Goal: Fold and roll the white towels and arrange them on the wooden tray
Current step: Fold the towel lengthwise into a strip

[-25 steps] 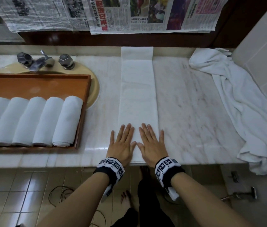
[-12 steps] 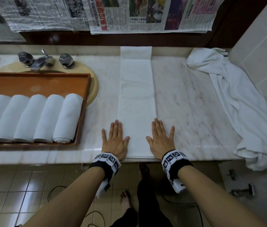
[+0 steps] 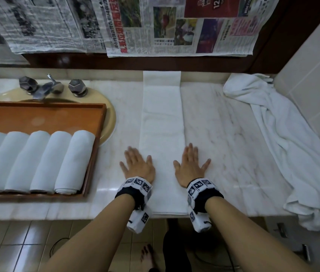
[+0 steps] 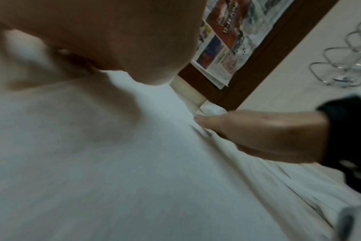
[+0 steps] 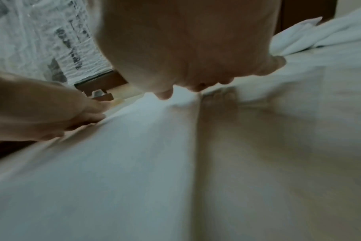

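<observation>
A white towel [image 3: 162, 122] folded into a long narrow strip lies on the marble counter, running from the front edge to the back wall. My left hand [image 3: 135, 162] lies flat, fingers spread, on the strip's left edge near the front. Flat on the right edge is my right hand [image 3: 191, 163]. The wrist views show the same towel [image 4: 134, 163] [image 5: 124, 163] under each palm. At the left the wooden tray [image 3: 43, 112] holds several rolled white towels [image 3: 37, 160] side by side.
A loose white towel [image 3: 292, 146] is heaped at the right and hangs over the counter's front edge. A tap with two knobs [image 3: 51, 88] stands over the sink behind the tray. Newspaper [image 3: 175, 26] covers the wall behind. A tiled wall [image 3: 312, 75] closes the right side.
Both hands have slid apart from the middle of the strip to its left and right edges, staying flat on it.
</observation>
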Demonstrator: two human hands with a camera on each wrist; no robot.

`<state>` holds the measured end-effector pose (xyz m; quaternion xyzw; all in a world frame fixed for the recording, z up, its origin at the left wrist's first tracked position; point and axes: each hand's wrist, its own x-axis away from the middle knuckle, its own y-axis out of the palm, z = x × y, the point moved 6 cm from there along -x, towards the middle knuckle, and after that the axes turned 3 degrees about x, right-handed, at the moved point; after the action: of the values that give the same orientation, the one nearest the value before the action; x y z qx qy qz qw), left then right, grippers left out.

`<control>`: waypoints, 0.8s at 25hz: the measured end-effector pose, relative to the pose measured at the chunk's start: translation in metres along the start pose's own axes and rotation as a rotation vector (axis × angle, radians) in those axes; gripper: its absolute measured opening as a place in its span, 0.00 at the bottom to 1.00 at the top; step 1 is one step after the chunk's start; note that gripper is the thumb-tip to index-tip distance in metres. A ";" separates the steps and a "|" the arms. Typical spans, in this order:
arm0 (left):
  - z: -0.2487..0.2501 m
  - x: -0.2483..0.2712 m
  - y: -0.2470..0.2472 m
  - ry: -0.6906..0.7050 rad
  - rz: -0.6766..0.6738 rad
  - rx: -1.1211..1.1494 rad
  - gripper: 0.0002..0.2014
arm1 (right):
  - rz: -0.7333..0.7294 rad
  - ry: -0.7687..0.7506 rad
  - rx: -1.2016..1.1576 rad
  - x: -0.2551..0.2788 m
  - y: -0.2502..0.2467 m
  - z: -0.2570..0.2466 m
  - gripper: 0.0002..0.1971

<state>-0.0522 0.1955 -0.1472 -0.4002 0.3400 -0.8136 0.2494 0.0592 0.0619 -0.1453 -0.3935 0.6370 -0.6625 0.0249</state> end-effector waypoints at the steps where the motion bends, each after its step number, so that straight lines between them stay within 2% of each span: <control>1: 0.019 -0.003 0.004 0.134 -0.018 -0.011 0.31 | 0.021 -0.093 0.016 -0.007 -0.004 -0.012 0.33; 2: 0.034 -0.005 0.009 0.269 -0.050 -0.045 0.30 | 0.016 -0.182 0.048 -0.013 -0.005 -0.020 0.32; 3: 0.041 -0.009 0.011 0.326 -0.072 -0.030 0.29 | -0.004 -0.227 0.076 -0.020 -0.006 -0.021 0.31; 4: 0.037 -0.020 0.009 0.273 -0.058 0.008 0.29 | -0.017 -0.204 0.085 -0.030 -0.009 -0.013 0.31; 6: 0.017 -0.040 -0.010 -0.080 0.066 0.132 0.30 | -0.003 -0.036 0.060 -0.048 -0.022 0.008 0.32; 7: 0.017 -0.045 -0.018 -0.195 0.074 0.142 0.31 | 0.016 0.010 0.053 -0.053 -0.030 0.014 0.32; 8: 0.031 -0.050 -0.019 -0.157 0.058 0.084 0.32 | 0.050 -0.015 0.051 -0.060 -0.038 0.011 0.33; 11: 0.098 -0.062 0.004 0.369 -0.099 -0.106 0.29 | 0.047 -0.218 0.081 -0.072 -0.042 -0.008 0.32; 12: 0.101 -0.068 0.010 0.427 -0.140 -0.146 0.28 | 0.019 -0.234 0.090 -0.074 -0.039 -0.008 0.32; 13: 0.092 -0.078 0.011 0.402 -0.116 -0.177 0.28 | 0.006 -0.236 0.118 -0.077 -0.035 -0.004 0.32; 15: 0.061 -0.097 -0.003 0.208 -0.026 -0.215 0.29 | 0.005 -0.236 0.180 -0.079 -0.033 0.004 0.33; 17: 0.035 -0.105 -0.022 0.033 -0.001 -0.228 0.30 | -0.004 -0.230 0.163 -0.080 -0.037 0.005 0.33; 18: 0.030 -0.102 -0.029 -0.005 0.027 -0.259 0.30 | 0.002 -0.216 0.161 -0.078 -0.040 0.002 0.33; 19: 0.032 -0.095 -0.032 0.014 0.041 -0.300 0.31 | 0.004 -0.197 0.146 -0.073 -0.042 -0.004 0.33; 20: 0.040 -0.085 -0.029 0.092 0.020 -0.326 0.31 | -0.006 -0.191 0.113 -0.067 -0.042 -0.013 0.34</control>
<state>0.0241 0.2581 -0.1482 -0.3943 0.4826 -0.7626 0.1736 0.1176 0.1158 -0.1405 -0.4545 0.5923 -0.6569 0.1054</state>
